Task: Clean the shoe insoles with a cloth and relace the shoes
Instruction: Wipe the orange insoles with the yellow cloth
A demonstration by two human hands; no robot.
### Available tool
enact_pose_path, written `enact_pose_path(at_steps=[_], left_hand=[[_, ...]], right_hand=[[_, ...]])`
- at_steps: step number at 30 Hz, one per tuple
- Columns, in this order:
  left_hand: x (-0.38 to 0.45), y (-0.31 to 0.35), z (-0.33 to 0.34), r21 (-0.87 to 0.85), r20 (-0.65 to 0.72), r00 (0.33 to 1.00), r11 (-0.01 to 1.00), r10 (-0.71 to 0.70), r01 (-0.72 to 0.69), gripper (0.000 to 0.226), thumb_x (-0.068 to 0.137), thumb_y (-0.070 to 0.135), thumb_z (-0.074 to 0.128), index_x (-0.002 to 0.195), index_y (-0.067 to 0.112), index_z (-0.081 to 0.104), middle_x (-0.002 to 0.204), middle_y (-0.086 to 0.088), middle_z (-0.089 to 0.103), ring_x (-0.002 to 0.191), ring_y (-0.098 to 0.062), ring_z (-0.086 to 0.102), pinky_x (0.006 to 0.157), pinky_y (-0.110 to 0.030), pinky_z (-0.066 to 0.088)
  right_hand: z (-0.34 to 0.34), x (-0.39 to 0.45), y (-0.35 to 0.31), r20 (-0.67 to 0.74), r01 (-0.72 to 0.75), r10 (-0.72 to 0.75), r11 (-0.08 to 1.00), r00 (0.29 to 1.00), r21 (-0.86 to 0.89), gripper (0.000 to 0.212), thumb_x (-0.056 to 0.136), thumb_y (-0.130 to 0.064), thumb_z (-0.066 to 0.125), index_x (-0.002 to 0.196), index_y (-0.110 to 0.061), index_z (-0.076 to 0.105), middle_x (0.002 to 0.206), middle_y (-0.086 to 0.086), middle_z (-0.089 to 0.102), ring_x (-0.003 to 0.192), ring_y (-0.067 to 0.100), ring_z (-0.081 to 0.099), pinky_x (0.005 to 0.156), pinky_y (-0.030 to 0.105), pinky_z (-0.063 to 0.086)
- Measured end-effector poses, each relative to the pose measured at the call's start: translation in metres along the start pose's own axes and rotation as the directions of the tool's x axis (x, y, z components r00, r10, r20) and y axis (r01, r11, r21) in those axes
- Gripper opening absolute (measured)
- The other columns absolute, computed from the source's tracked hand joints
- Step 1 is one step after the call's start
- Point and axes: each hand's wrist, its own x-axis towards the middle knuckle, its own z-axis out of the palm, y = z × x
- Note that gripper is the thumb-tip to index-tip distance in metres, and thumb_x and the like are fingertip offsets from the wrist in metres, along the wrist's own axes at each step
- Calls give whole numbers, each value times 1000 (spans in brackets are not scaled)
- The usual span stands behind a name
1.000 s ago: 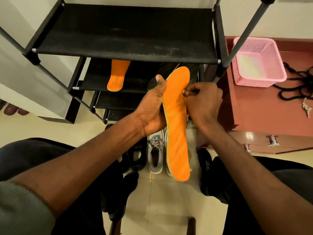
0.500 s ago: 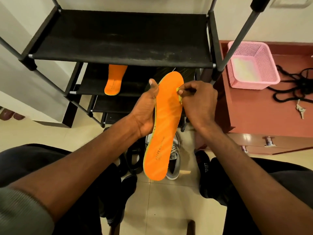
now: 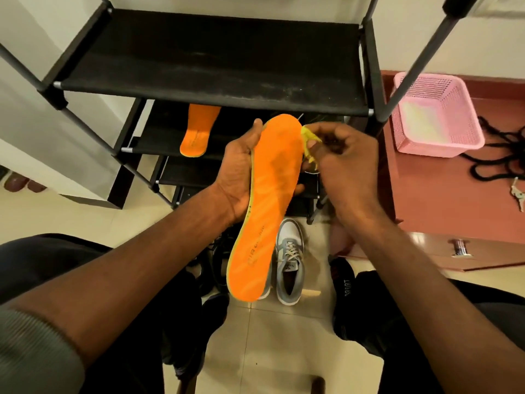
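Left hand [image 3: 238, 172] grips orange insole [image 3: 270, 200] mid-edge, held above grey shoe [image 3: 289, 268] on the floor. Right hand [image 3: 343, 163] pinches yellow scrap [image 3: 308, 140] at the toe edge. Insole looks light, floppy; support the middle. Second insole [image 3: 197, 129] on rack shelf [image 3: 216, 58]; pink basket [image 3: 437, 115] on surface right, clear.

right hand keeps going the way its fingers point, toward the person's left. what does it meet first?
The held orange insole: the right hand, pinching a yellow scrap, is already at its toe edge. Beyond it lies the left hand. Depth is hard to judge from one view.
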Motion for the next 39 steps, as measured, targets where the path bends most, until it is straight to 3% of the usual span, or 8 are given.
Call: enact_pose_path(at_steps=[5, 9, 14, 22, 26, 31, 35, 39], left_hand=[[-1, 0, 3, -25, 44, 999, 999, -25, 26, 69, 105, 63, 34, 146, 11, 55, 138, -22, 63, 135, -43, 54, 109, -66, 42], [-5, 3, 9, 28, 90, 996, 1000, -1, -1, 63, 109, 56, 28, 140, 10, 56, 125, -17, 71, 112, -32, 71, 99, -53, 56], [-10, 5, 13, 108, 103, 995, 994, 4, -16, 54, 109, 49, 38, 133, 7, 62, 116, -17, 73, 99, -27, 73, 91, -43, 59], [-2, 5, 4, -44, 28, 1000, 999, -10, 11, 77, 103, 68, 36, 145, 6, 54, 147, -25, 55, 141, -42, 48, 118, -56, 38], [-2, 4, 5, -2, 29, 998, 999, 51, -51, 66, 107, 61, 32, 136, 8, 59, 132, -21, 67, 118, -36, 65, 103, -52, 52], [-4, 5, 0, -63, 38, 999, 998, 10, -7, 75, 105, 65, 31, 145, 5, 52, 140, -23, 62, 127, -39, 62, 108, -55, 49], [-6, 6, 4, 29, 16, 998, 998, 55, -56, 61, 109, 57, 30, 126, 8, 62, 115, -18, 74, 103, -32, 72, 95, -50, 56], [-7, 1, 3, 30, 3, 1000, 999, 26, -27, 67, 107, 61, 30, 133, 7, 59, 120, -19, 72, 102, -31, 73, 93, -48, 60]], right_hand=[[-3, 3, 3, 49, 157, -150, 968, 987, -197, 24, 96, -14, 72, 119, -20, 77, 110, -8, 71, 98, 3, 68, 87, 24, 59], [3, 7, 4, 149, 327, -291, 819, 945, -472, 30, 98, -30, 70, 127, -21, 72, 115, -2, 68, 102, 12, 63, 83, 25, 51], [8, 7, 5, 108, 267, -252, 766, 962, -585, 28, 100, -27, 66, 127, -24, 73, 113, -2, 63, 103, 17, 58, 69, 18, 35], [21, -20, -6, 306, 485, -386, 776, 870, -403, 28, 91, -5, 63, 110, -14, 80, 104, 2, 68, 93, 21, 67, 75, 39, 57], [12, 3, 5, 88, 315, -311, 826, 946, -468, 29, 90, 1, 67, 111, -13, 80, 101, 4, 66, 87, 21, 65, 74, 44, 59], [28, -26, -10, 322, 486, -375, 771, 869, -413, 43, 80, 9, 64, 115, -11, 79, 106, 4, 67, 91, 27, 64, 76, 42, 56], [20, -6, -3, 124, 315, -300, 757, 946, -573, 33, 89, 0, 67, 116, -14, 79, 109, 4, 68, 94, 22, 68, 80, 40, 58], [27, -15, -4, 157, 342, -307, 779, 939, -526, 20, 93, -7, 67, 108, -10, 80, 104, 5, 70, 91, 22, 67, 80, 38, 55]])
